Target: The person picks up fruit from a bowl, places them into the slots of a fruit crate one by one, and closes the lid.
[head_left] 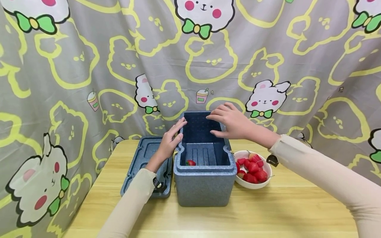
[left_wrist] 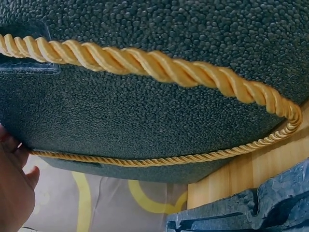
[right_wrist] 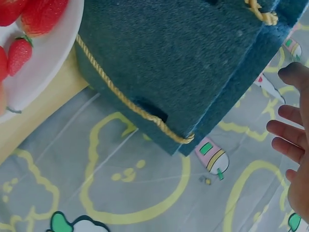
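Standing open on a pale wooden table (head_left: 268, 211), the blue-grey box (head_left: 205, 188) has a speckled front wall, a notched rim and a floor marked with parallel grooves; a single red strawberry (head_left: 191, 163) lies inside, at the near left corner. The left hand (head_left: 169, 143) rests at the box's left rim with its fingers fairly straight and its thumb apart, gripping nothing. The right hand (head_left: 233, 123) hovers over the right rim, thumb and gently bent fingers spread well apart, with nothing seen between them. Just right of the box sits a white bowl (head_left: 253, 185) heaped with red strawberries (head_left: 253, 167), some paler near the top; on the left lies the matching lid (head_left: 142, 158), flat on the table, partly behind the left forearm. Only the head view looks down into the box and takes in the lone berry. Up close, the left wrist view brings out the pebbled grain of one side wall and a twisted golden rope (left_wrist: 154, 65) looping along it, beside a recess. From the right wrist, a yellow cord (right_wrist: 113, 89) shows on the opposite wall, along with a small berry's green leaves in the bowl.
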`<state>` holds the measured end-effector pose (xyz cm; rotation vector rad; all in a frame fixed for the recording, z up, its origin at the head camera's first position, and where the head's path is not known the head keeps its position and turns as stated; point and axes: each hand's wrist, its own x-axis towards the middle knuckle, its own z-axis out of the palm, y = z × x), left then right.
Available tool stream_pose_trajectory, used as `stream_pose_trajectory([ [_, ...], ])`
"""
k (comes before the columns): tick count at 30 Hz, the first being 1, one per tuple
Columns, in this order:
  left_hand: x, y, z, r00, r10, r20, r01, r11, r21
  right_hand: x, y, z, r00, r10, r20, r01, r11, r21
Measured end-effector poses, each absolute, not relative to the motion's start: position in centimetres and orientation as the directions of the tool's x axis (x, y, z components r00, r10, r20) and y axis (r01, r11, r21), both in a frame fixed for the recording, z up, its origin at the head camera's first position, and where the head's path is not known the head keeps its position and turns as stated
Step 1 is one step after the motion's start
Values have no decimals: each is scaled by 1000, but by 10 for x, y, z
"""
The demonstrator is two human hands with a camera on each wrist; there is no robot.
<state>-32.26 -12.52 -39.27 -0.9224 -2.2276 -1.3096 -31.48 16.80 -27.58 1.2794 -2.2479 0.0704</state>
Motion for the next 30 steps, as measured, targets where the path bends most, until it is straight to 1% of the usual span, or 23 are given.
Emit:
stream_pose_trajectory([
  [5, -325, -126, -393, -708, 342, 617, 706, 352, 615, -320, 187, -284, -394, -743, 541, -812, 558, 174],
  [8, -325, -126, -393, -710, 343, 615, 704, 356, 615, -322, 199, -292, -410, -719, 561, -804, 575, 150],
  [15, -325, -125, -395, -710, 340, 616, 704, 352, 617, -321, 228, -315, -511, -639, 576, -763, 646, 39],
  [19, -326, -125, -397, -706, 344, 619, 708, 344, 617, -319, 241, -334, -573, -585, 573, -736, 675, -47],
  [24, -327, -125, -396, -703, 342, 623, 711, 341, 615, -320, 250, -357, -612, -542, 576, -730, 667, -149],
  [27, -327, -125, -396, -706, 340, 622, 709, 346, 615, -320, 254, -370, -638, -537, 552, -730, 649, -213],
  [30, -327, -125, -396, -706, 339, 622, 708, 347, 615, -316, 258, -380, -701, -526, 483, -699, 643, -314],
])
